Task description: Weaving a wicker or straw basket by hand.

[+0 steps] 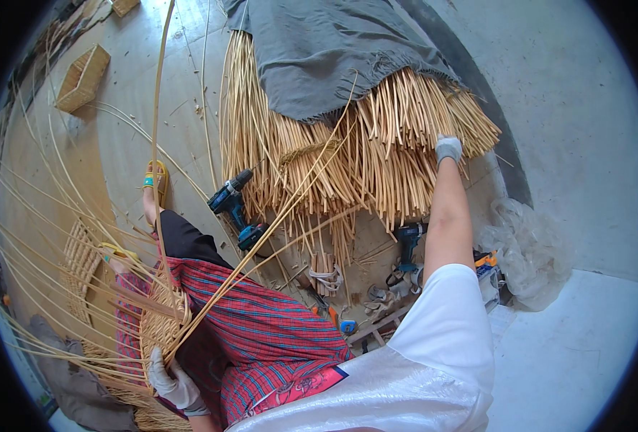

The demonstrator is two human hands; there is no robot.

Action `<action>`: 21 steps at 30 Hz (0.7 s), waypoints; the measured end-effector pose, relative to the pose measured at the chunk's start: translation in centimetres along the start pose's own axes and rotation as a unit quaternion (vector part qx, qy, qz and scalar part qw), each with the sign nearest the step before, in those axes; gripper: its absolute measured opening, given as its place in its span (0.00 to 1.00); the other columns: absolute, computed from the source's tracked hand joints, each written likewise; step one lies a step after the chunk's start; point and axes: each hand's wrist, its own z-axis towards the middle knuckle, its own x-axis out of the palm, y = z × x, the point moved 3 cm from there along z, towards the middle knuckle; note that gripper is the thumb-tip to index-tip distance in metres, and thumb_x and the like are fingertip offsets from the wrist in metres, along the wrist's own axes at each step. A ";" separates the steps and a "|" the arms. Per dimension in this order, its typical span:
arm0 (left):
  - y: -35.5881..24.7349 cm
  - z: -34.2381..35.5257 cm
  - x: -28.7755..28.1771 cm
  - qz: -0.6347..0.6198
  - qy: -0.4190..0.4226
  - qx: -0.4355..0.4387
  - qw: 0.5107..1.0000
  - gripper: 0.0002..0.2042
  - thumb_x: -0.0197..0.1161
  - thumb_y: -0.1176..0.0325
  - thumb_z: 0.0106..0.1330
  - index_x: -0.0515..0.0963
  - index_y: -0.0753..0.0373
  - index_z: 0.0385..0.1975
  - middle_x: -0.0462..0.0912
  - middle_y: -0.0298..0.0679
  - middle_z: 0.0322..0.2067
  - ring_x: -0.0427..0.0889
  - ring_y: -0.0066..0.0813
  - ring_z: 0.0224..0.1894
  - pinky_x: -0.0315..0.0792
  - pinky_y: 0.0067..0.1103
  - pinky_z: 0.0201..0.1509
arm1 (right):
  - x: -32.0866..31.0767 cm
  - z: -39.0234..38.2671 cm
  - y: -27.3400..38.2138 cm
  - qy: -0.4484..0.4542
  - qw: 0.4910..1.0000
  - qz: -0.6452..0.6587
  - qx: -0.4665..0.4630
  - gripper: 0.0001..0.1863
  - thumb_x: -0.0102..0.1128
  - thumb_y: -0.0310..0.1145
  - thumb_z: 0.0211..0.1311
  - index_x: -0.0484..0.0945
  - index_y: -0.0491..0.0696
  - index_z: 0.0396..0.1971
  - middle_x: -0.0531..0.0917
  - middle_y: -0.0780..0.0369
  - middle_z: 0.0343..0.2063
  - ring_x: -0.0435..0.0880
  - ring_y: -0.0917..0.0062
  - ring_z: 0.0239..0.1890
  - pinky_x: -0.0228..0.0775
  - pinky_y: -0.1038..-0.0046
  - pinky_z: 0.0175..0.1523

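My gloved left hand [169,378] grips the edge of a woven rattan piece [157,320] in my lap, from which long strands fan out to the left and upward. My gloved right hand [448,147] reaches forward to a large pile of cut rattan rods [398,158], its fingers curled on the rods near the pile's right side; the fingertips are mostly hidden. A grey fringed cloth [333,57] covers the back of the pile. A red checked cloth [261,324] lies over my legs beneath the woven piece.
Cordless drills [229,205] [410,245], a tied stick bundle [324,277] and small tools [347,325] lie around me. A crumpled plastic bag [527,252] is at right. Woven items [81,79] [81,270] lie at left. A grey cloth [63,363] is at lower left.
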 end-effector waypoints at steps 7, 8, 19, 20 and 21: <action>-0.3 0.1 0.0 -0.014 0.003 -0.017 1.000 0.21 0.67 0.78 0.65 0.79 0.63 0.59 0.84 0.46 0.53 0.82 0.45 0.53 0.72 0.33 0.62 | 0.7 -4.4 3.4 -0.121 0.971 -0.091 -0.184 0.19 0.57 0.46 0.69 0.87 0.46 0.35 0.89 0.50 0.37 0.90 0.56 0.41 0.84 0.58 0.44; -0.4 0.0 0.1 -0.026 0.002 -0.020 0.999 0.21 0.67 0.78 0.65 0.79 0.63 0.59 0.84 0.46 0.53 0.82 0.45 0.53 0.71 0.33 0.62 | -0.2 -7.2 3.4 -0.126 0.971 -0.067 -0.193 0.18 0.55 0.45 0.69 0.86 0.46 0.36 0.88 0.47 0.39 0.90 0.55 0.42 0.84 0.60 0.43; -0.8 -0.1 0.1 0.035 -0.021 0.022 0.999 0.22 0.68 0.74 0.64 0.78 0.62 0.60 0.82 0.46 0.54 0.79 0.47 0.55 0.67 0.38 0.64 | -1.8 -42.2 -4.1 0.665 0.653 0.353 0.086 0.10 0.53 0.34 0.77 0.79 0.49 0.50 0.85 0.65 0.35 0.80 0.84 0.28 0.75 0.81 0.31; -1.0 -0.3 0.0 0.036 -0.022 0.017 0.999 0.22 0.68 0.74 0.64 0.78 0.62 0.60 0.82 0.46 0.54 0.79 0.47 0.55 0.67 0.38 0.64 | -1.9 -39.2 -3.4 0.548 0.646 0.501 0.178 0.09 0.51 0.32 0.78 0.78 0.50 0.50 0.85 0.65 0.36 0.80 0.85 0.28 0.74 0.82 0.29; -1.3 -0.7 -0.2 0.091 -0.056 0.012 0.994 0.23 0.68 0.73 0.65 0.78 0.61 0.61 0.81 0.45 0.54 0.78 0.47 0.56 0.66 0.38 0.65 | -2.3 -38.0 -1.7 0.573 0.582 0.561 0.136 0.09 0.54 0.34 0.77 0.78 0.51 0.51 0.85 0.65 0.37 0.79 0.87 0.27 0.71 0.85 0.28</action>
